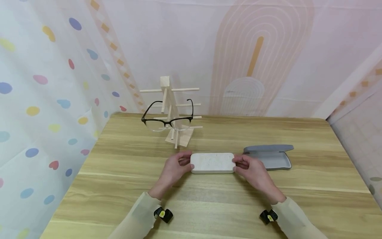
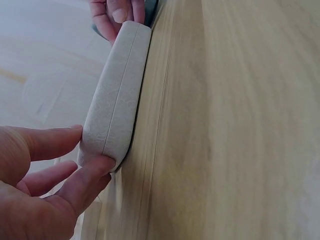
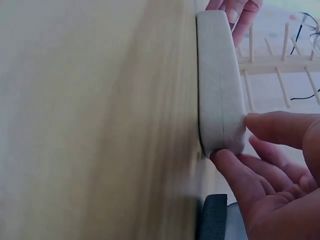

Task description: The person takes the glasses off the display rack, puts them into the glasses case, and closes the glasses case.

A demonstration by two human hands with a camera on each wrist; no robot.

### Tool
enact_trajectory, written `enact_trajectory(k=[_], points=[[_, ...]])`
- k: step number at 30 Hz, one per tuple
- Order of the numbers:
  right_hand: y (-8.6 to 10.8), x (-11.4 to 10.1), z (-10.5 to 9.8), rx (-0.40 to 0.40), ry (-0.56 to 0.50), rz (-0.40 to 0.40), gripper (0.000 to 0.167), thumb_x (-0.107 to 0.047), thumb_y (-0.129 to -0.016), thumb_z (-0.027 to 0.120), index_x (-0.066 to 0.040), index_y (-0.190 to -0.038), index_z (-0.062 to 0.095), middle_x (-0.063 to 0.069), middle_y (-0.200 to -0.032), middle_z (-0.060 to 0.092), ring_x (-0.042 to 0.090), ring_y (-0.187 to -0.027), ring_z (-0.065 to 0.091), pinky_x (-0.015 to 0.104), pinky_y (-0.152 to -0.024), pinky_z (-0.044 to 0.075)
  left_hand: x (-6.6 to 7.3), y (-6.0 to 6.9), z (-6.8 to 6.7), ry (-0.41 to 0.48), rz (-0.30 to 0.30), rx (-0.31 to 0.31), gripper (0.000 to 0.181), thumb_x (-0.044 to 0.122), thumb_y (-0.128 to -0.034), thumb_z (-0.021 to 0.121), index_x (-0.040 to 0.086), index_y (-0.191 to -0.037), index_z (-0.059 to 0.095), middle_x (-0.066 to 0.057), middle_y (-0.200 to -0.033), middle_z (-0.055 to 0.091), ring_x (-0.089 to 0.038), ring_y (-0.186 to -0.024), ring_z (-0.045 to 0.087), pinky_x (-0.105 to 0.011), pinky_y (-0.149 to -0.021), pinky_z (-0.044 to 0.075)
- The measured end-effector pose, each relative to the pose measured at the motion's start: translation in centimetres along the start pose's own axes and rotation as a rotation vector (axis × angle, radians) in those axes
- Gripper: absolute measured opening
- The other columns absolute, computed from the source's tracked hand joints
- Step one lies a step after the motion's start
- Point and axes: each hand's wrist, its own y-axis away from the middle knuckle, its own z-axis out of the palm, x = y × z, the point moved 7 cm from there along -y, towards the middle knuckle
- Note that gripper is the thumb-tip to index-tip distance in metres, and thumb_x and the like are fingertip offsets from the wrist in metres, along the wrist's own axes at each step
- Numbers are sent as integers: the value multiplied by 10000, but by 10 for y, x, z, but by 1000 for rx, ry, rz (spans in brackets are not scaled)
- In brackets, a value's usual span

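Your left hand (image 1: pixel 176 167) and right hand (image 1: pixel 253 171) | pinch opposite ends of closed white eyeglass case (image 1: pixel 213 162) | inside back edge of table (image 1: pixel 215 205)

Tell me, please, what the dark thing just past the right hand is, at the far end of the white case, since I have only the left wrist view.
Observer: The head view shows that it is a second case, a gray case, which lies open beside the right hand.

Operator: Thank you; could you also tell me whether anything stands farther back on the table, beyond the left hand and the white case?

Observer: Yes, a wooden stand is there, with one pair of dark-framed glasses on it.
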Motion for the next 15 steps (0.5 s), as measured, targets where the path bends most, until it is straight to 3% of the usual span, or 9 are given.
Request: enact_trajectory(k=[3, 7, 15], points=[[1, 3, 1, 13, -23, 16, 335, -61, -955, 733, -5, -1278, 665, 200, -1331, 657, 304, -1137, 690, 308, -866, 595, 0, 1, 0, -13, 0, -4, 463, -40, -899, 754, -30, -1344, 630, -209, -1329, 651, -362, -1211, 650, -381, -961, 571], [2, 5, 1, 26, 27, 29, 424, -101, -960, 732, -17, -1363, 628, 226, -1346, 636, 309, -1102, 704, 320, -806, 602, 0, 4, 0, -51, 8, -14, 467, -9, -908, 755, -25, -1354, 618, -188, -1276, 679, -339, -1173, 669, -404, -962, 570], [6, 2, 1, 49, 141, -1, 386, -135, -958, 744, -13, -1316, 672, 160, -1215, 706, 231, -984, 697, 346, -785, 580, 0, 10, 0, -104, 31, -23, 463, -29, -873, 782, -28, -1312, 633, -113, -1133, 691, -233, -990, 714, -329, -821, 599]])
